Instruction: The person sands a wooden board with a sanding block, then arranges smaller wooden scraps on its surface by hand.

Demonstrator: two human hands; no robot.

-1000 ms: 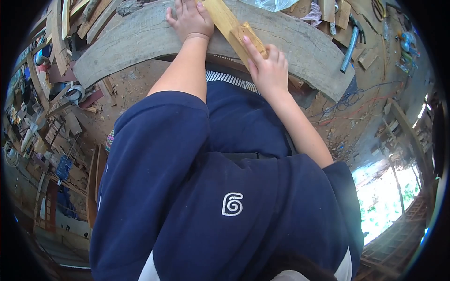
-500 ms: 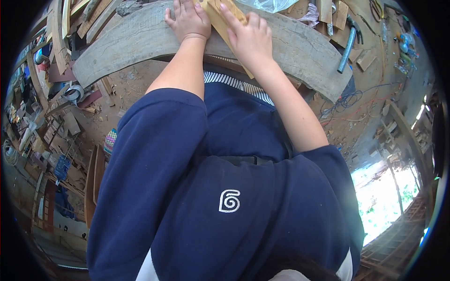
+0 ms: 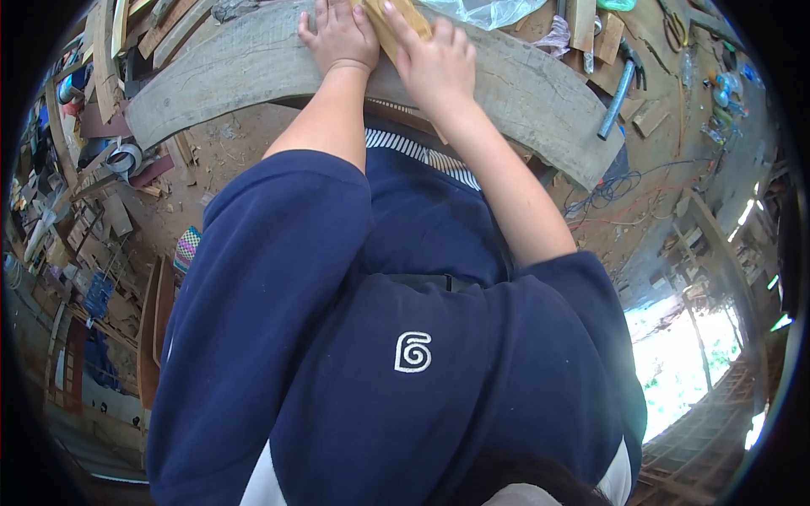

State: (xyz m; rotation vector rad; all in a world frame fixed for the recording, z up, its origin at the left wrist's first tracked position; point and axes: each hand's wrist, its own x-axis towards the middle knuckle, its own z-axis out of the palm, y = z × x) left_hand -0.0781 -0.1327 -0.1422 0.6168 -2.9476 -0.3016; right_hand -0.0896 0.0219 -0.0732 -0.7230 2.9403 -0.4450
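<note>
Head view: long, weathered grey wooden plank (image 3: 219, 72) lies crosswise before the wearer; all positions referred to it. Straight, pale-yellow wooden strip (image 3: 385, 40) rests on the plank's middle, its long axis running obliquely across the plank, far end to the left, near end to the right; far end cut off by the frame.

Left hand (image 3: 342, 38): palm down on the plank, just left of the strip, fingers apart, thumb at the strip's edge. Whether it presses on the strip: cannot tell.

Right hand (image 3: 440, 69): closed about a small yellow-brown wooden block (image 3: 412, 15) over the strip, index finger extended along the block's top. Block appears roughly in line with the strip; its far end is near the frame edge. Right hand is nearer the block; left is just across the strip.

Surroundings: blue-handled metal claw hammer (image 3: 618, 97) at the plank's right end; clear plastic bag (image 3: 485, 12) by its far edge.
</note>
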